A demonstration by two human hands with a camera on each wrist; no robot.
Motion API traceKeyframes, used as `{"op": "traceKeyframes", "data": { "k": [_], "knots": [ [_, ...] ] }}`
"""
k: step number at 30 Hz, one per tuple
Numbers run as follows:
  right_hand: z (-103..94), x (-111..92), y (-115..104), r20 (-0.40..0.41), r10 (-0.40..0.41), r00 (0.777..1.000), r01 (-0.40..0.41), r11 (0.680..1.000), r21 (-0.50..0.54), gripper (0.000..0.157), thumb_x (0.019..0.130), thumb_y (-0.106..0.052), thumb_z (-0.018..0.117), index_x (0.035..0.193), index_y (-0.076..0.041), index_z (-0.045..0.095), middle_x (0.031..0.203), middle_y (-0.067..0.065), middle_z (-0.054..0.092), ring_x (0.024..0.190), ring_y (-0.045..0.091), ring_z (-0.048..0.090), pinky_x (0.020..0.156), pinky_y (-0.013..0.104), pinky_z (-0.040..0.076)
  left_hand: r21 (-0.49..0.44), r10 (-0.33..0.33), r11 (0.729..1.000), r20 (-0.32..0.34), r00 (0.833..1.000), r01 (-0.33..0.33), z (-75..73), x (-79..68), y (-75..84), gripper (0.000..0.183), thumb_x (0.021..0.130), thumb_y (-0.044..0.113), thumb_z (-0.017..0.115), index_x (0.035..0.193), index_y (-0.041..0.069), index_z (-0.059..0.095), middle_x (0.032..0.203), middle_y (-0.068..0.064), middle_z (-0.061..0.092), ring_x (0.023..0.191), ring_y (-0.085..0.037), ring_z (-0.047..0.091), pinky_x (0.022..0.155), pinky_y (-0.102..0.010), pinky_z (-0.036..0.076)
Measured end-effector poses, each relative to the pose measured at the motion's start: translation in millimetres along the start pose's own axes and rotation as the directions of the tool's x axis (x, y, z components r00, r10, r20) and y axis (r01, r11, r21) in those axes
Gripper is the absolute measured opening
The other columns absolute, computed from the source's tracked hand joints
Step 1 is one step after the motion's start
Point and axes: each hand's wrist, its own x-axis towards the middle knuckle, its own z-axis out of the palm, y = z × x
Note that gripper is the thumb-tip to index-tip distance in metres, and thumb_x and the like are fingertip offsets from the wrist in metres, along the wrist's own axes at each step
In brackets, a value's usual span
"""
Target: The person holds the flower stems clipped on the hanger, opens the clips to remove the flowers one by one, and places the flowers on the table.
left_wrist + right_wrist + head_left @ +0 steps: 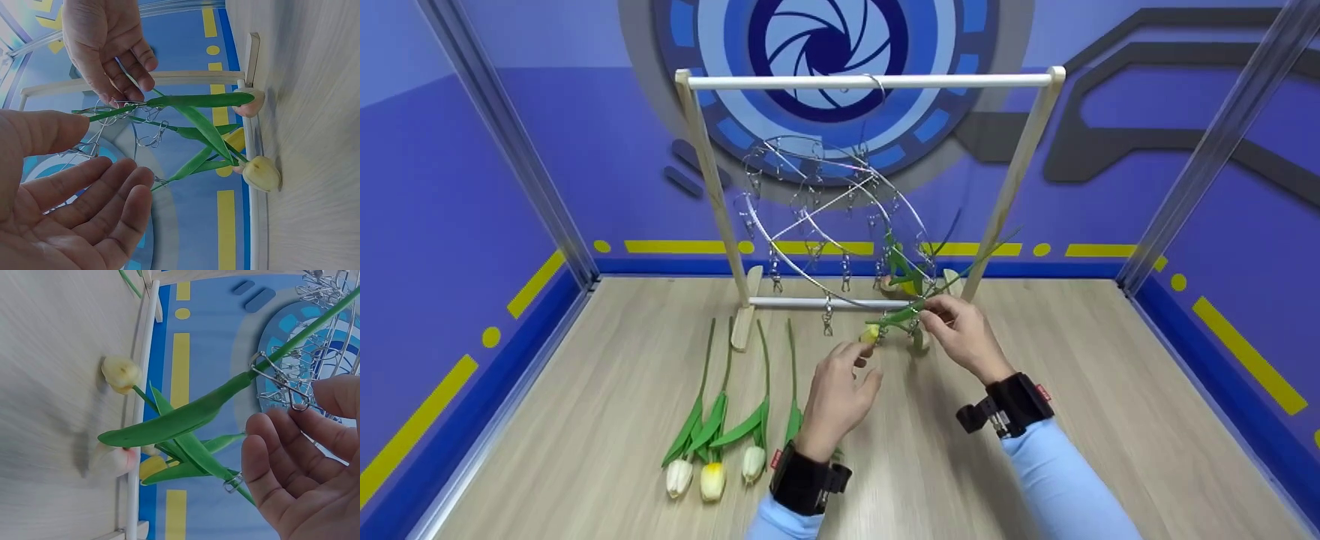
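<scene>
My right hand (966, 341) pinches a wire clip (274, 371) between thumb and index finger. That clip sits on the green stem (315, 325) of an artificial tulip, just above its long leaf (169, 422). A pinkish-white bloom (109, 464) shows partly behind the leaf. My left hand (840, 394) is beside the hanging flowers, fingers loosely spread; its thumb (53, 132) overlaps the stem's end in the left wrist view. A cream tulip (121, 374) and a yellow tulip (911, 287) hang head down nearby from a round wire clip hanger (825, 208).
The hanger hooks over the white top bar (960, 80) of a wooden rack, with several clips dangling. Left of my left hand, several tulips lie on the wooden table (607, 390), including a yellow-white one (712, 481). Blue panels (547, 165) enclose the table.
</scene>
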Motion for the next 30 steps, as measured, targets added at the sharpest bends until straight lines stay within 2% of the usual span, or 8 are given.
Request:
{"op": "traceKeyframes", "data": {
  "k": [5, 9, 13, 16, 20, 26, 30],
  "knots": [
    [1.7, -2.0, -1.9, 0.001, -0.004, 1.000, 0.003, 1.000, 0.018, 0.013, 0.101, -0.004, 0.063, 0.106, 0.002, 0.073, 0.090, 0.012, 0.071, 0.080, 0.020, 0.064, 0.073, 0.028, 0.051, -0.007, -0.025, 1.000, 0.013, 1.000, 0.025, -0.3, 0.4, 1.6, 0.032, 0.091, 0.005, 0.073, 0.122, -0.002, 0.069, 0.113, -0.014, 0.071, 0.100, -0.029, 0.069, 0.085, -0.040, 0.058],
    [3.0, -5.3, -5.2, 0.012, -0.013, 1.000, 0.012, 0.999, 0.046, 0.012, 0.102, -0.004, 0.063, 0.105, 0.002, 0.073, 0.088, 0.013, 0.070, 0.076, 0.025, 0.065, 0.067, 0.024, 0.049, 0.007, -0.014, 1.000, 0.007, 1.000, 0.014, -0.5, 0.0, 1.4, 0.031, 0.090, 0.006, 0.073, 0.120, -0.002, 0.070, 0.112, -0.014, 0.071, 0.100, -0.029, 0.069, 0.084, -0.039, 0.058],
    [3.8, -9.5, -9.2, 0.007, -0.036, 0.999, 0.036, 0.997, 0.067, 0.010, 0.101, -0.004, 0.064, 0.103, 0.000, 0.073, 0.084, 0.008, 0.068, 0.071, 0.019, 0.062, 0.062, 0.023, 0.047, -0.007, -0.014, 1.000, 0.010, 1.000, 0.015, 0.4, 0.3, -0.1, 0.032, 0.090, 0.005, 0.073, 0.121, -0.001, 0.069, 0.113, -0.015, 0.071, 0.100, -0.029, 0.069, 0.085, -0.040, 0.057],
    [4.6, -13.1, -11.4, -0.003, -0.051, 0.999, 0.051, 0.995, 0.082, 0.009, 0.101, -0.002, 0.065, 0.101, 0.000, 0.073, 0.083, 0.006, 0.068, 0.070, 0.012, 0.059, 0.062, 0.022, 0.047, -0.024, -0.021, 0.999, 0.018, 1.000, 0.022, 1.4, 0.5, -1.2, 0.036, 0.090, 0.004, 0.072, 0.125, -0.001, 0.067, 0.114, -0.015, 0.071, 0.100, -0.029, 0.069, 0.084, -0.041, 0.058],
    [6.4, -17.1, -14.2, -0.016, -0.064, 0.998, 0.065, 0.990, 0.123, 0.008, 0.100, 0.000, 0.065, 0.099, -0.001, 0.073, 0.084, 0.009, 0.069, 0.072, 0.012, 0.061, 0.064, 0.021, 0.049, -0.020, -0.011, 1.000, 0.020, 1.000, 0.011, 1.6, 1.0, -2.2, 0.039, 0.090, 0.005, 0.072, 0.128, -0.002, 0.066, 0.114, -0.016, 0.072, 0.098, -0.029, 0.069, 0.081, -0.039, 0.058],
    [10.7, -21.7, -19.0, -0.040, -0.072, 0.997, 0.079, 0.973, 0.219, 0.007, 0.098, 0.002, 0.066, 0.100, 0.003, 0.073, 0.085, 0.016, 0.070, 0.071, 0.015, 0.063, 0.065, 0.020, 0.051, -0.027, 0.013, 1.000, -0.008, 1.000, -0.013, 2.7, 2.5, -5.4, 0.039, 0.090, 0.004, 0.072, 0.126, -0.007, 0.064, 0.110, -0.016, 0.072, 0.095, -0.029, 0.070, 0.078, -0.037, 0.058],
    [12.9, -25.7, -21.9, -0.057, -0.068, 0.996, 0.081, 0.961, 0.264, 0.008, 0.097, 0.003, 0.066, 0.101, 0.003, 0.073, 0.085, 0.015, 0.069, 0.072, 0.016, 0.063, 0.065, 0.019, 0.052, -0.053, 0.009, 0.999, -0.028, 1.000, -0.010, 2.5, 3.7, -6.4, 0.030, 0.089, 0.003, 0.073, 0.117, -0.004, 0.067, 0.105, -0.012, 0.071, 0.094, -0.029, 0.070, 0.076, -0.035, 0.058]
  ]
}}
